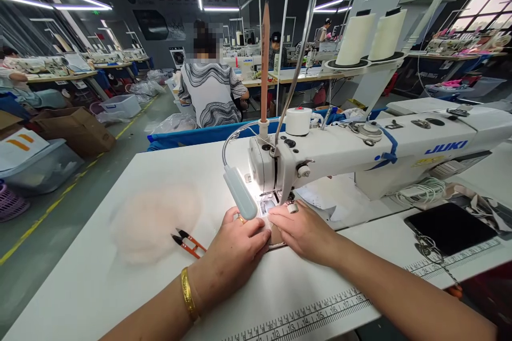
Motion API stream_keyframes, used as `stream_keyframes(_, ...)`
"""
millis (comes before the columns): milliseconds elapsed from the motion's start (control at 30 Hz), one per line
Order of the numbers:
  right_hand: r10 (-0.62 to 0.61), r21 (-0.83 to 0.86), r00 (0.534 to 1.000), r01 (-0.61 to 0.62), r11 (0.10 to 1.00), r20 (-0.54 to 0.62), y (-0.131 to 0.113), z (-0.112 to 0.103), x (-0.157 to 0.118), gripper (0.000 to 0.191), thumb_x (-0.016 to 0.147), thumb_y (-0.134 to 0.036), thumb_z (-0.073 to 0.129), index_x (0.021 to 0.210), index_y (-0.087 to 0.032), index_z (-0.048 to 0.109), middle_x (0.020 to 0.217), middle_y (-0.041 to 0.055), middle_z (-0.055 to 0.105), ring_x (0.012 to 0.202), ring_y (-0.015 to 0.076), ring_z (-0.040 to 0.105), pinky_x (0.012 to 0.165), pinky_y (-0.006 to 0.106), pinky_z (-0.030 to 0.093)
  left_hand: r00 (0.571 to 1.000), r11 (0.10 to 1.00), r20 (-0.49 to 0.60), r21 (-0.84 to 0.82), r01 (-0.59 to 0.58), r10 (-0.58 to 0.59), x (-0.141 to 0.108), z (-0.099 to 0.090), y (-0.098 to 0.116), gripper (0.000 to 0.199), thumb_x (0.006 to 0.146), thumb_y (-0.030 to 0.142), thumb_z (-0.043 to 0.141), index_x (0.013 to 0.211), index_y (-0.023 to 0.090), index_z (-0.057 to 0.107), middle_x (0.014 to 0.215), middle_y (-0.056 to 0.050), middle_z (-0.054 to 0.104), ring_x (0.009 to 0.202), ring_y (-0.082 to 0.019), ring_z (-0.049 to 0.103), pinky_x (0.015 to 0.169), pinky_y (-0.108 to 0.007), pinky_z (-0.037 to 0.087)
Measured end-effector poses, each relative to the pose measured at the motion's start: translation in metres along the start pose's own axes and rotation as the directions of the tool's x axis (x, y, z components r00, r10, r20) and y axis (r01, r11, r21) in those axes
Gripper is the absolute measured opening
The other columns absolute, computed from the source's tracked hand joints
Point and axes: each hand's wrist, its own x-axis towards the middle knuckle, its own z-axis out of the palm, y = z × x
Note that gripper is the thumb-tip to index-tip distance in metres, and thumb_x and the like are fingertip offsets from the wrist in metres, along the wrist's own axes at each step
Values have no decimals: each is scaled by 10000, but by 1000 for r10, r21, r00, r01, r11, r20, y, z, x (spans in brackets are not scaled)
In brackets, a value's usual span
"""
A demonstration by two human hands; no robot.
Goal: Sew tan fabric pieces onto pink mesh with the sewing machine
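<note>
My left hand [236,248] rests on the white table left of the needle area, fingers bent and pressed together, their tips beside the presser foot. From the other side my right hand [306,232] reaches in, its fingers closed and their tips pointing at the same spot. Whatever lies under the fingertips is small, pale and mostly covered, and I cannot make out its kind. Above it stands the white sewing machine [320,149], with a grey lamp [240,193] lighting the needle area. Orange thread snips [192,244] lie left of my left hand, beside a blurred heap of pale pink material [154,221].
A black tablet-like slab [452,228] lies at the right, near a printed ruler [312,319] along the front edge. A pencil [264,64] stands upright on the machine head. Thread cones [354,40] stand behind. A person [210,90] sits beyond the table.
</note>
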Motion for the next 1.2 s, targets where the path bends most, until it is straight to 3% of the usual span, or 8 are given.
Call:
stream_keyframes(133,39,0,999,-39,999,-22,0,1,0,286,885,-45,522,1080,-201,663,1221,80,698,951,250,552,832,387,443,1000,1000,-16,22,15,-14,3,1,-3,251,994,108,461,1096,208,667,949,-50,700,848,-221,621,828,-413,401)
stream_keyframes(300,-44,17,998,45,999,-49,0,2,-3,286,932,-56,514,1109,-222,666,1101,77,710,986,249,561,853,378,436,999,1000,-48,7,-11,12,-1,3,-3,247,1005,106,445,1018,203,671,895,-37,708,796,-200,617,867,-412,416)
stream_keyframes(500,-39,10,998,40,999,-53,0,2,-2,308,927,-45,512,1121,-222,672,1083,78,713,988,252,562,850,380,436,999,1000,-46,4,8,-8,1,3,-4,281,1016,97,409,997,198,671,941,-43,740,802,-202,652,910,-430,443)
stream_keyframes(700,36,-13,998,-37,999,-52,-2,-1,4,341,898,-53,534,1175,-200,667,1198,80,708,955,255,548,822,379,441,996,998,-72,34,48,-45,5,6,-8,309,1040,129,376,1005,201,675,954,-65,750,921,-238,692,927,-453,480)
stream_keyframes(933,123,-28,992,-123,992,-32,-3,-5,9,322,940,-110,518,1219,-169,666,1046,96,708,914,260,539,787,371,447,990,995,-98,4,101,-100,9,14,-19,224,1013,145,451,1018,178,672,952,-95,742,1012,-277,693,957,-479,525)
stream_keyframes(1100,130,-29,990,-132,991,-48,-4,-5,9,340,949,-121,505,1249,-155,660,1073,106,723,935,275,551,811,391,485,982,990,-132,-48,129,-135,15,17,-22,260,1028,156,401,961,196,649,926,-75,719,886,-236,664,856,-400,543)
stream_keyframes(1200,144,-21,988,-145,989,-51,-5,-4,9,340,954,-117,490,1240,-166,668,1113,106,735,957,284,570,829,405,513,958,949,-105,-199,243,-267,20,15,-20,262,1007,184,402,882,203,631,883,-63,694,803,-218,631,768,-356,530)
